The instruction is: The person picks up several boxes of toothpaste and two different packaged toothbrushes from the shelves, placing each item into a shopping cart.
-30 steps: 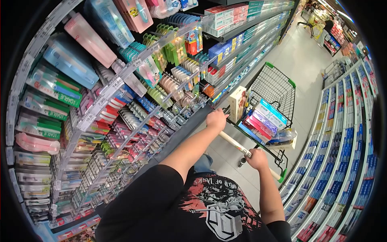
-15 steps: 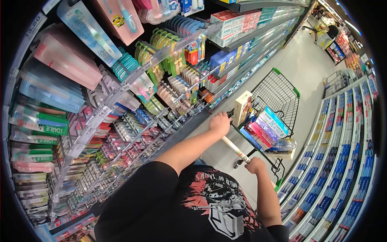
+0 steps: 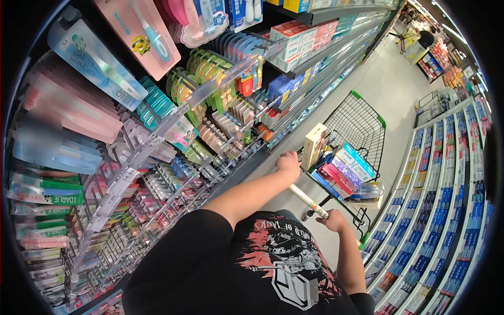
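Observation:
A shopping cart (image 3: 362, 118) with a black wire basket and green corners stands in front of me. My left hand (image 3: 287, 164) is wrapped round the far left end of its pale handle (image 3: 304, 197). At the right end of that handle, my right hand (image 3: 334, 220) has its fingers curled about the bar, though part of the grip is hidden. Close to the handle, the cart carries an upright cream box (image 3: 314, 145), a blue-and-white pack (image 3: 355, 161), a pink pack (image 3: 338, 179) and a clear-wrapped item (image 3: 369, 190).
Hanging toothbrush packs (image 3: 97, 65) and other small goods crowd the rack (image 3: 121, 184) on my left. Beyond it, shelves hold stacked toothpaste-like boxes (image 3: 294, 47). Long shelves of blue packs (image 3: 438, 194) line the right. Pale floor (image 3: 386, 68) runs ahead to another cart-like frame (image 3: 415, 47).
The left rack's packs appear larger and shifted left and down. The cart sits slightly further left in view. My right hand's grip looks a little looser; both hands stay at the handle.

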The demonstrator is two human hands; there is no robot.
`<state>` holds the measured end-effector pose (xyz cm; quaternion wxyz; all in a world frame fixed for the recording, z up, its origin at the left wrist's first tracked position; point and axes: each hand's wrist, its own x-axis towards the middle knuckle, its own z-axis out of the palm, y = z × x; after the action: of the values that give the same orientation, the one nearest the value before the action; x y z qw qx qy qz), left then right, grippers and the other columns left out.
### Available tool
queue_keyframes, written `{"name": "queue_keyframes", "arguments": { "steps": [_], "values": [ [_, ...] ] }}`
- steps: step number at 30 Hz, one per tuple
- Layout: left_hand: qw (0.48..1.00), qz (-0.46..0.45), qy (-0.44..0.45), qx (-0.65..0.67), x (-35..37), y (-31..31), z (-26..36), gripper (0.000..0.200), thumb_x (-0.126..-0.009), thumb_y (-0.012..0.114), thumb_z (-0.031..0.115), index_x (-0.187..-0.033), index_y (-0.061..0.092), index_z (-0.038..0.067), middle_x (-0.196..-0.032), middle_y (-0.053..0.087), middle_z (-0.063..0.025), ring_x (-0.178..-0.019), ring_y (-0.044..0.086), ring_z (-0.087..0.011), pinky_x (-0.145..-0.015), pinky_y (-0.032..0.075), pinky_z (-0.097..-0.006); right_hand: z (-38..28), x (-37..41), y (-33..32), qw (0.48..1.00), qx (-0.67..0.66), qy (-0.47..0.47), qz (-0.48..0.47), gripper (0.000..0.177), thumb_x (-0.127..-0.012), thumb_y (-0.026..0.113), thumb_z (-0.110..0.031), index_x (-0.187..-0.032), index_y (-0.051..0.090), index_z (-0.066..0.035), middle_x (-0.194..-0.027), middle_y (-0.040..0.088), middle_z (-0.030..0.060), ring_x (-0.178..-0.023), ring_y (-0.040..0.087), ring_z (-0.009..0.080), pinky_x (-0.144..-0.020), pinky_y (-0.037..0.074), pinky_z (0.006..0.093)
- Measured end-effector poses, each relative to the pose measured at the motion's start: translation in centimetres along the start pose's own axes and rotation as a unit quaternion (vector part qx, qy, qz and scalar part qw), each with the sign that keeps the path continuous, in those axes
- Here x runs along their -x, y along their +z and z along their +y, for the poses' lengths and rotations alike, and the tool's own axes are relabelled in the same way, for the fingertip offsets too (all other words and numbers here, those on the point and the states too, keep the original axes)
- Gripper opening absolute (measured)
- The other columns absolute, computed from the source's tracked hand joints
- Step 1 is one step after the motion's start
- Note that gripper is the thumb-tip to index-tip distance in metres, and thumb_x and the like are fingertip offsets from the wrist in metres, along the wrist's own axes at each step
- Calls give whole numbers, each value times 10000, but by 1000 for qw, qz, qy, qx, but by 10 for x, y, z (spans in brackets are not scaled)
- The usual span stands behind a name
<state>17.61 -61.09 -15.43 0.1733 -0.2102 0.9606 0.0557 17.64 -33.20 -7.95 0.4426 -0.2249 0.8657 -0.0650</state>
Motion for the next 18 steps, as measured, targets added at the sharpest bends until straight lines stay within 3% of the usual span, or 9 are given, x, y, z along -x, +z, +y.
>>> {"name": "queue_keyframes", "arguments": {
  "steps": [1, 3, 7, 13, 14, 15, 18],
  "values": [
    [1000, 6, 4, 1, -1, -5, -2, 568, -1049, 492, 458, -1369, 465, -10, -1275, 625, -195, -1097, 675, -269, -791, 579, -405, 2, -1, -1, 999, -15, -36, 6, 489, -834, 777, -471, -825, 722, 15, -762, 688, 249, -702, 657, 412, -730, 525, 465],
    [992, -34, 17, 117, 2, -15, -13, 516, -1047, 502, 450, -1302, 491, 2, -1177, 687, -179, -1020, 710, -286, -777, 583, -409, 3, -3, -1, 999, -18, -34, 10, 490, -839, 774, -471, -820, 716, 15, -750, 681, 245, -685, 645, 400, -721, 518, 466],
    [981, -10, 31, 190, 10, -29, -22, 438, -1036, 525, 439, -1170, 512, 23, -992, 742, -172, -926, 739, -329, -777, 586, -443, 10, -7, 1, 999, -3, -30, 12, 469, -841, 767, -481, -861, 737, -14, -745, 683, 232, -696, 655, 374, -724, 519, 459],
    [980, -44, 24, 194, 17, -46, -25, 435, -1021, 555, 430, -1204, 523, 37, -1026, 742, -178, -965, 733, -343, -814, 578, -458, 10, -9, 5, 999, -2, -36, 15, 441, -831, 765, -475, -911, 760, -42, -780, 707, 216, -740, 676, 382, -744, 531, 459],
    [980, -38, 26, 193, 18, -43, -26, 439, -1020, 553, 433, -1202, 525, 35, -1018, 742, -187, -964, 732, -351, -813, 576, -463, 10, -6, 4, 999, 5, -43, 15, 430, -829, 765, -466, -915, 762, -45, -792, 713, 212, -754, 682, 384, -751, 534, 460],
    [980, -29, 37, 191, 18, -39, -26, 443, -1020, 550, 436, -1201, 527, 32, -1010, 742, -196, -963, 731, -360, -812, 574, -469, 7, -2, 3, 1000, -17, -20, 2, 376, -827, 731, -465, -932, 799, -109, -879, 741, 205, -839, 709, 382, -806, 561, 460],
    [976, -34, 32, 215, 23, -35, -31, 515, -991, 563, 480, -1220, 530, 20, -1082, 717, -256, -1015, 703, -417, -859, 562, -517, 18, -8, 16, 999, 38, -34, 4, 404, -847, 714, -478, -962, 777, -95, -926, 739, 219, -874, 702, 403, -832, 552, 484]
  ]
}}
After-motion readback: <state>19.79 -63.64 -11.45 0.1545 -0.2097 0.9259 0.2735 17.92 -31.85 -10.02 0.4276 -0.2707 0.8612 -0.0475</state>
